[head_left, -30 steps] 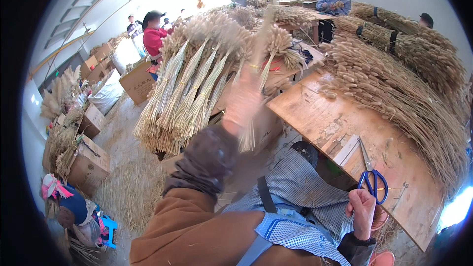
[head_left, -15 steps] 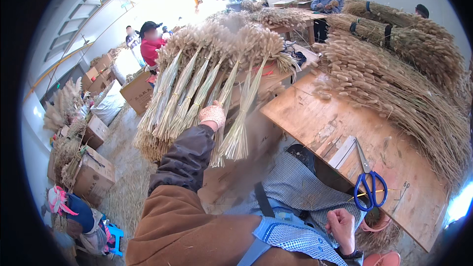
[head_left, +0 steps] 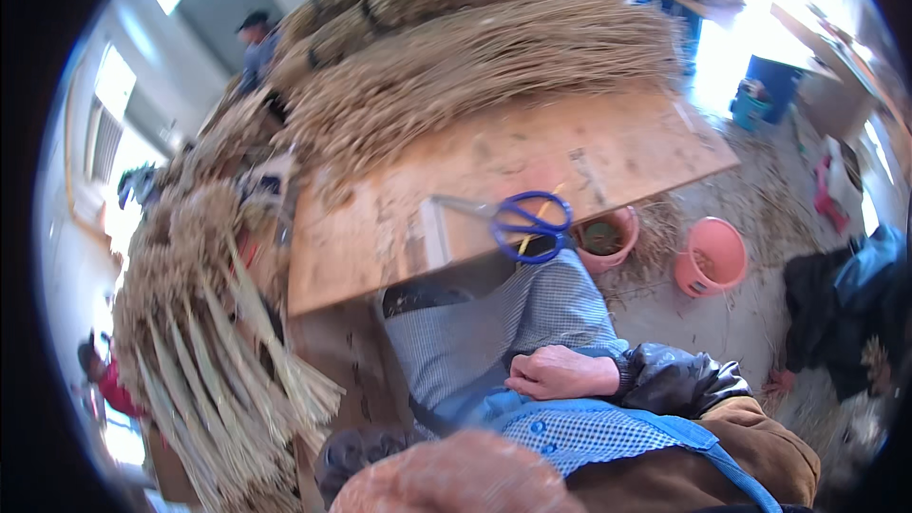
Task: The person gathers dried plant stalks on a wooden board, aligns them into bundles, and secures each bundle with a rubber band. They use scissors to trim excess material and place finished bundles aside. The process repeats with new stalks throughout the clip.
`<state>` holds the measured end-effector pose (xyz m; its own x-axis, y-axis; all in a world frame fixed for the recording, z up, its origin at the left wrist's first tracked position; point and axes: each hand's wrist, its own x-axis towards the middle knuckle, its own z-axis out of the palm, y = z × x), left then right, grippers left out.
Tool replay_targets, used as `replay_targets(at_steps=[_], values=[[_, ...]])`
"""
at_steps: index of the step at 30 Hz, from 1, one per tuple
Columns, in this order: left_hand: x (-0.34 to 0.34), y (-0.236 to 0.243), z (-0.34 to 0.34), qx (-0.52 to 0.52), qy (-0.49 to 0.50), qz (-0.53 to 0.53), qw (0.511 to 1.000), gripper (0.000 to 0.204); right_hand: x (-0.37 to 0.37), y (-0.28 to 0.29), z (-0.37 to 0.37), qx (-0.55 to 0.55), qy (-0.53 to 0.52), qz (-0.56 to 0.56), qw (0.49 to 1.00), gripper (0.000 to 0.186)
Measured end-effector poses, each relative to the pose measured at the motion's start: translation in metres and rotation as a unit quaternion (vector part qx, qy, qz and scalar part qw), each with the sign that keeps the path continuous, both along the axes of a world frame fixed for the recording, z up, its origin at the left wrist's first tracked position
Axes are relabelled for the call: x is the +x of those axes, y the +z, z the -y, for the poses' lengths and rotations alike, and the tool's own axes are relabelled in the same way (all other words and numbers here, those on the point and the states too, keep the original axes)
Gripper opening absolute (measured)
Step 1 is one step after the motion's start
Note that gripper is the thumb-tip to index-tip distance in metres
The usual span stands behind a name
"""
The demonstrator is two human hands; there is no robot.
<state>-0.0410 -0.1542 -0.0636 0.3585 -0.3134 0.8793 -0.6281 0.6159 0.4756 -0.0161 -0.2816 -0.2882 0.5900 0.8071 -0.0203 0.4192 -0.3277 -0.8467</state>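
We are holding our right hand (head_left: 562, 372) curled into a loose fist above the checked apron (head_left: 465, 332). Our left hand (head_left: 456, 477) is blurring at the lower edge, so we cannot tell its state. Blue-handled scissors (head_left: 498, 216) are lying at the near edge of the table (head_left: 380, 233), and grass bundles (head_left: 242, 347) are fanning out to its left.
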Motion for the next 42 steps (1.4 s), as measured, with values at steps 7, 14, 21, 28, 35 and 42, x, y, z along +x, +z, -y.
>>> replay_targets(at_steps=[7,14,21,28,35,42], values=[[-0.001,0.002,0.015,-0.026,-0.08,-0.031,0.996,0.018,-0.025,0.024,0.039,-0.014,-0.141,-0.071,0.987,0.025],[0.033,-0.012,-0.003,-0.041,0.078,-0.131,0.987,0.019,0.09,0.059,0.022,0.033,-0.356,0.447,0.82,0.015],[0.214,-0.068,-0.052,0.175,0.652,-0.117,0.728,0.016,0.133,0.042,0.012,-0.189,-0.268,0.468,0.821,0.017],[0.327,-0.15,-0.014,0.519,0.495,0.269,0.643,0.041,0.139,0.062,0.013,-0.232,-0.15,0.412,0.868,0.036],[0.3,-0.113,-0.037,0.449,0.691,0.28,0.492,0.062,0.124,0.066,0.027,-0.053,-0.216,0.177,0.959,0.045],[0.254,-0.106,-0.067,0.509,0.729,0.077,0.45,0.062,0.075,0.066,0.125,-0.023,-0.513,0.265,0.816,0.033]])
